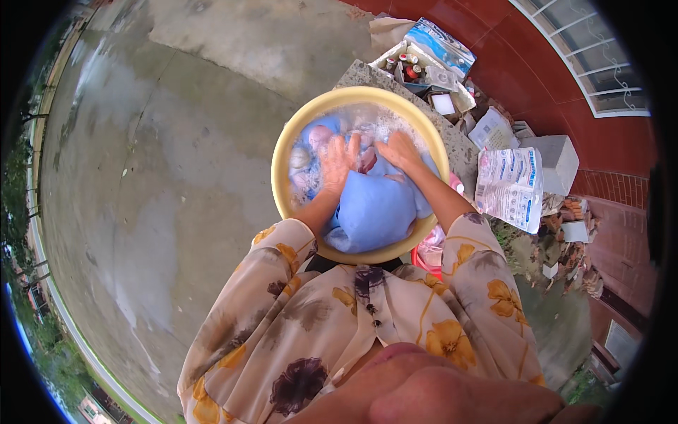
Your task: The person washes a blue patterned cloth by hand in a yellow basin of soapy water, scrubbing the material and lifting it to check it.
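The round, smooth yellow basin holds frothy suds and a wet light-blue cloth, ballooned into a soft dome at the basin's near side. Left of the basin's middle, the left hand dips its fingers; the right hand curls in the basin's far right part. I cannot tell whether either grips anything.
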`<state>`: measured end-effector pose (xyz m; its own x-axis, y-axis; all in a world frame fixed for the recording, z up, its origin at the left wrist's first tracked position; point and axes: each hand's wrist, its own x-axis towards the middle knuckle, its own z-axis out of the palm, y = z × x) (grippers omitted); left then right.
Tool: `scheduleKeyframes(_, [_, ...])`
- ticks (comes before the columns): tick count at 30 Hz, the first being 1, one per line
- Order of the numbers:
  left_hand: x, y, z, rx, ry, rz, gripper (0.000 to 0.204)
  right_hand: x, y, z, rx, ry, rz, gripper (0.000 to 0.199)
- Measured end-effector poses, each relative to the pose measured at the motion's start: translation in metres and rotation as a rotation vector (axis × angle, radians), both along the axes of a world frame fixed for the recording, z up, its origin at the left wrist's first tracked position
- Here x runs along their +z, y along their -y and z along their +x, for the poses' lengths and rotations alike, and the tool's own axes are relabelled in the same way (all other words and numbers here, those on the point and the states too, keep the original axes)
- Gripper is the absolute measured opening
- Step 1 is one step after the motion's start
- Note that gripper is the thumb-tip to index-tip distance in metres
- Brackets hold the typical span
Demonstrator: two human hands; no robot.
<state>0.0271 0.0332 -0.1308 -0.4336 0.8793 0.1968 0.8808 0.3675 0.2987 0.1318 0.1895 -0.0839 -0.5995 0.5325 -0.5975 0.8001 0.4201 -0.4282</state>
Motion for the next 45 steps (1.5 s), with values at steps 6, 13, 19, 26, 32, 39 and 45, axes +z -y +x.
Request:
scheduleKeyframes(6, [-0.007, -0.021, 0.008, -0.032, 0.452, -0.125, 0.053, -0.121, -0.017, 0.020, -0.097, -0.147, 0.103, 0.042])
scheduleKeyframes(13, [-0.036, -0.060, -0.015, 0.022, 0.652, 0.365, 0.047, -0.228, -0.079, 0.046, 0.119, -0.213, 0.408, 0.028])
scheduleKeyframes(19, [0.075, -0.010, -0.058, 0.330, 1.370, 0.257, 0.055, -0.003, 0.014, -0.004, -0.141, -0.905, 0.438, 0.032])
scheduleKeyframes(26, [0.122, 0.021, -0.061, -0.030, 0.570, 0.125, 0.067, 0.131, 0.104, 0.024, 0.530, -0.843, 0.431, 0.027])
scheduleKeyframes(32, [0.076, 0.069, 0.010, 0.059, 0.122, -0.058, 0.060, 0.068, 0.097, 0.052, 0.015, -0.580, 0.556, 0.074])
scheduleKeyframes(39, [0.048, 0.045, 0.020, 0.010, 0.009, -0.159, 0.063, 0.020, 0.056, 0.004, -0.042, -0.261, 0.254, 0.085])
scheduleKeyframes(45, [0.051, 0.013, -0.005, -0.042, 0.489, -0.377, 0.073, -0.039, 0.001, -0.030, 0.055, 0.053, -0.063, 0.067])
